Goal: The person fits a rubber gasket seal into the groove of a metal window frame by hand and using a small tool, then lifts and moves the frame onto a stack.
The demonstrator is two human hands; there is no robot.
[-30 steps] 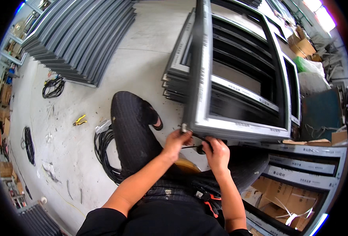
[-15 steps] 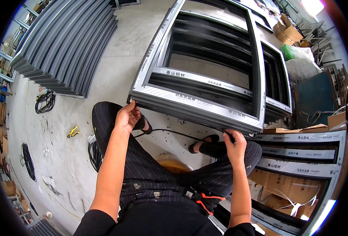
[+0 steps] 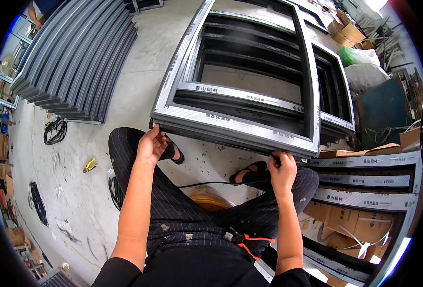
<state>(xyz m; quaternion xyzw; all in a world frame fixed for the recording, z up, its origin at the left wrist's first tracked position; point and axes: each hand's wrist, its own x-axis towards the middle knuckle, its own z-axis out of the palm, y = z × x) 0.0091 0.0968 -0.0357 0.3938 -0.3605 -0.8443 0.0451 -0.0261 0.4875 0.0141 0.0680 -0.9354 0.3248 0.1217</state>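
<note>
A dark grey window frame with printed white protective film lies in front of me, on top of other frames. My left hand is at its near left corner, thumb against the edge and fingers curled. Close to the near right corner, my right hand pinches a thin black strip against the frame's near side; most of the pinched part is hidden by the fingers. A length of black strip crosses low between my legs, above a yellowish round reel.
Long grey profiles are stacked at the left. Yellow-handled pliers and black cable coils lie on the floor. More filmed frames stand at my right, near cardboard. Another person's arm shows far left.
The black strip between my legs has dropped lower and now hangs nearer to me. Both hands stay by the same corners. Another person's arm has come into view at the far left.
</note>
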